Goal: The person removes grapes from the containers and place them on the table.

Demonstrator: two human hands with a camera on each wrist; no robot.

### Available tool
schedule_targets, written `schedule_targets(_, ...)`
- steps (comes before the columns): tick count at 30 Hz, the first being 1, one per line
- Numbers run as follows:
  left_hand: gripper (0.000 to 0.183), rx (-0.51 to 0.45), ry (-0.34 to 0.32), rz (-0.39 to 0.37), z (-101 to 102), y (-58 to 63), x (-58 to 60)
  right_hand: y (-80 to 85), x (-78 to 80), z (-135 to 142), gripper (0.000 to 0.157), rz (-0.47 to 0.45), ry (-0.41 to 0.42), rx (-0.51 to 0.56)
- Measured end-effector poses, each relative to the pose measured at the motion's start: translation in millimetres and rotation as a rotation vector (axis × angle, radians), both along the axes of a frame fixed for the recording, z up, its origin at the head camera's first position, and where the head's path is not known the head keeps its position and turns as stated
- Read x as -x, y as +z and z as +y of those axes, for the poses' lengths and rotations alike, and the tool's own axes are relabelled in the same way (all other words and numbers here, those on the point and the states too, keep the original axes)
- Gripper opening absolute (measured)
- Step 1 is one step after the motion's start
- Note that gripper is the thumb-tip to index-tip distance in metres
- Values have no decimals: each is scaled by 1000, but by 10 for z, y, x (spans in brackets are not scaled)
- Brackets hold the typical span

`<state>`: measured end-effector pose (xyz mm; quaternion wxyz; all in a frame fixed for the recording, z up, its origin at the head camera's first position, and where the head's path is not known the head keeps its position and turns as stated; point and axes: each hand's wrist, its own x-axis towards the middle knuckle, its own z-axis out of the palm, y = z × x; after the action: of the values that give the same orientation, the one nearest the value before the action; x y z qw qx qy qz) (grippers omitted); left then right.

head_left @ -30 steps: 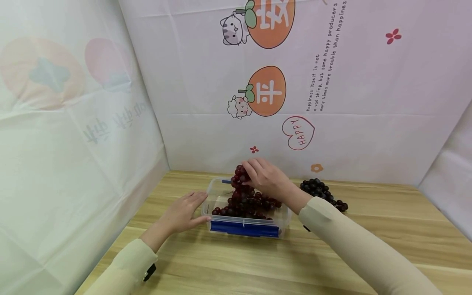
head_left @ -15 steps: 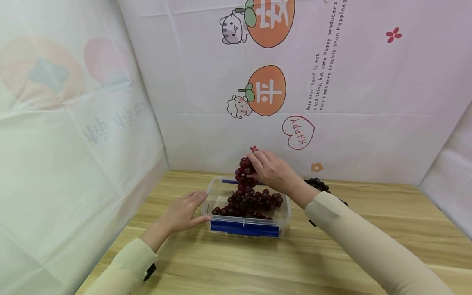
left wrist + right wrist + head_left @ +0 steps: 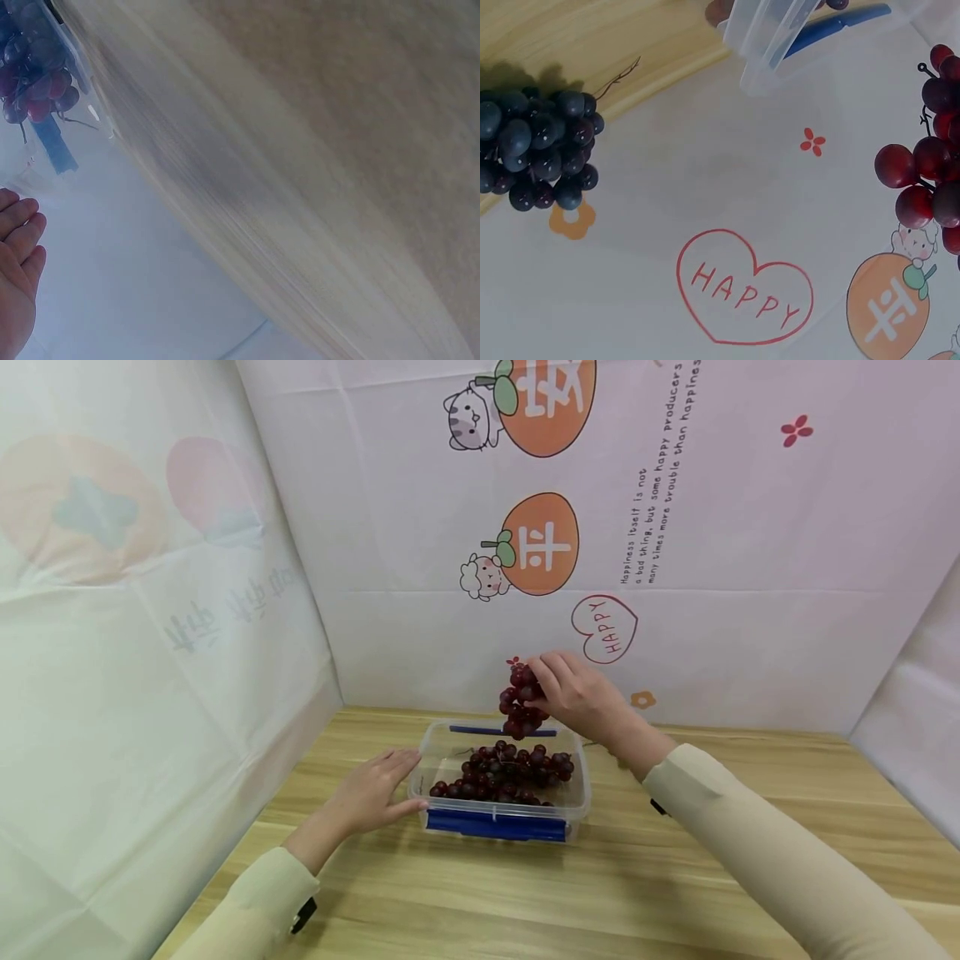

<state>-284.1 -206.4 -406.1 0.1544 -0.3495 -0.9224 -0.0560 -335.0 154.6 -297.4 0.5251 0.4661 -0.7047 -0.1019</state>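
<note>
My right hand (image 3: 583,700) pinches a bunch of red grapes (image 3: 522,702) and holds it above the back of a clear plastic box (image 3: 583,793) with blue clips. In the right wrist view the held grapes (image 3: 930,161) hang at the right edge; the hand itself is outside that view. More red grapes (image 3: 510,772) lie inside the box. At the box's left side my left hand (image 3: 375,792) rests with straight fingers and thumb at the rim. The left wrist view shows part of this hand (image 3: 16,277) beside the box.
A bunch of black grapes (image 3: 540,142) lies on the wooden table (image 3: 480,893) to the right of the box, mostly hidden behind the right arm in the head view. A white printed cloth (image 3: 420,643) rises behind the table, with another at the left.
My right hand has lifted the bunch of red grapes up and to the right, clear of the other grapes in the box. The left hand has stayed at the box's left rim.
</note>
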Motion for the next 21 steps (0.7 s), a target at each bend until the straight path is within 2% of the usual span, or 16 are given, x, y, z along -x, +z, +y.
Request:
schedule_targets(9, 79, -3, -15, 13, -4, -9, 3, 64, 16, 275, 66, 10, -7, 54)
schedule_targets(16, 80, -7, -16, 22, 2, -6, 5, 71, 31, 521, 48, 12, 51, 112)
schedule_targets(21, 81, 5, -1, 11, 6, 2, -9, 70, 25, 688, 52, -7, 35, 120)
